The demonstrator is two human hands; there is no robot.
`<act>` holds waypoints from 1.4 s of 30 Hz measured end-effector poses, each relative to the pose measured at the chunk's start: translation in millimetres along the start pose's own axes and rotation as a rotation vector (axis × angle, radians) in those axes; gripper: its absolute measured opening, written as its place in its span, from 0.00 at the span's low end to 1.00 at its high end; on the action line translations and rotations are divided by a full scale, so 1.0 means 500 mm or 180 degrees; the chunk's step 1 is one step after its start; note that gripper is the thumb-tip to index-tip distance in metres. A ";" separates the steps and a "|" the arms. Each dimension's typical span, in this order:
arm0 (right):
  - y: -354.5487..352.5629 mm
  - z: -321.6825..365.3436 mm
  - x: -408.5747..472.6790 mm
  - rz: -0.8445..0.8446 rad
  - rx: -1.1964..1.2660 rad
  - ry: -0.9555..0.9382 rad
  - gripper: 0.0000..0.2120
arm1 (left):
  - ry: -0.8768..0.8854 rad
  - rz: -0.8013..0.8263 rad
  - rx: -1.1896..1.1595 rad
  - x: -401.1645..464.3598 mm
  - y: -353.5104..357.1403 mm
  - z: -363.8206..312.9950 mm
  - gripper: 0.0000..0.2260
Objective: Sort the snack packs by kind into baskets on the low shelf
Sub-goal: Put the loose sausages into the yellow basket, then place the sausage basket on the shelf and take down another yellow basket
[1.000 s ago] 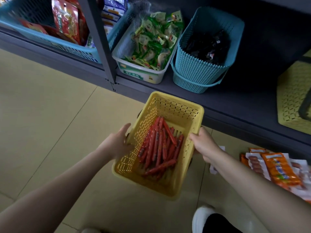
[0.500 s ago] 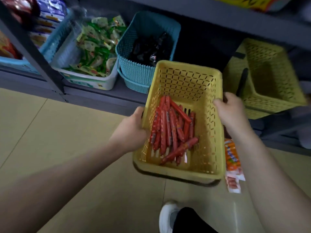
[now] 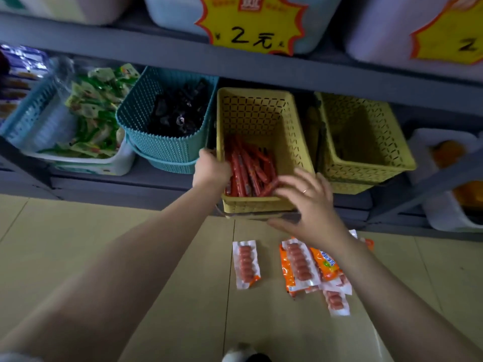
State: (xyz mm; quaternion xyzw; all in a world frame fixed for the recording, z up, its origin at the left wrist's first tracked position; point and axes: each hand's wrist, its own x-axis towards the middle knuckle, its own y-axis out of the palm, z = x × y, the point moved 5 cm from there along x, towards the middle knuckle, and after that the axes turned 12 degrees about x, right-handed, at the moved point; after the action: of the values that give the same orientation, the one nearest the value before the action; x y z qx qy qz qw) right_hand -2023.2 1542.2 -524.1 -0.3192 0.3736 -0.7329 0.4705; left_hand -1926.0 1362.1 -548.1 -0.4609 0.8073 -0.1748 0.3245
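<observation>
A yellow basket (image 3: 264, 118) holding several red sausage sticks (image 3: 248, 168) now rests on the low shelf (image 3: 117, 184), between a teal basket and a second yellow basket. My left hand (image 3: 211, 169) grips its left rim near the front corner. At the front right corner is my right hand (image 3: 311, 202), fingers spread and straight, touching the basket's front edge. Sausage packs (image 3: 300, 262) in white and orange wrappers lie on the floor just below.
A teal basket (image 3: 167, 142) of dark packs and a white bin (image 3: 86, 160) of green packs stand to the left. The other yellow basket (image 3: 366, 142) at right holds nothing visible. An upper shelf edge with yellow price tags (image 3: 251, 22) overhangs.
The yellow basket has gone from held above the floor onto the low shelf. My right hand has let go of its rim and spread open at the front.
</observation>
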 end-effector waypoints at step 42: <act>-0.020 -0.053 -0.076 0.0759 0.0398 0.0110 0.14 | 0.1227 0.1308 0.1043 -0.114 0.200 -0.119 0.20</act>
State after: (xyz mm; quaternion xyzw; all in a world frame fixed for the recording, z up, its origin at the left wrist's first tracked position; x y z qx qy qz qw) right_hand -2036.0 1586.6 -533.5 -0.2299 0.3706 -0.6991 0.5667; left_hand -2008.8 1461.5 -542.2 -0.1885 0.8911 -0.3173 0.2640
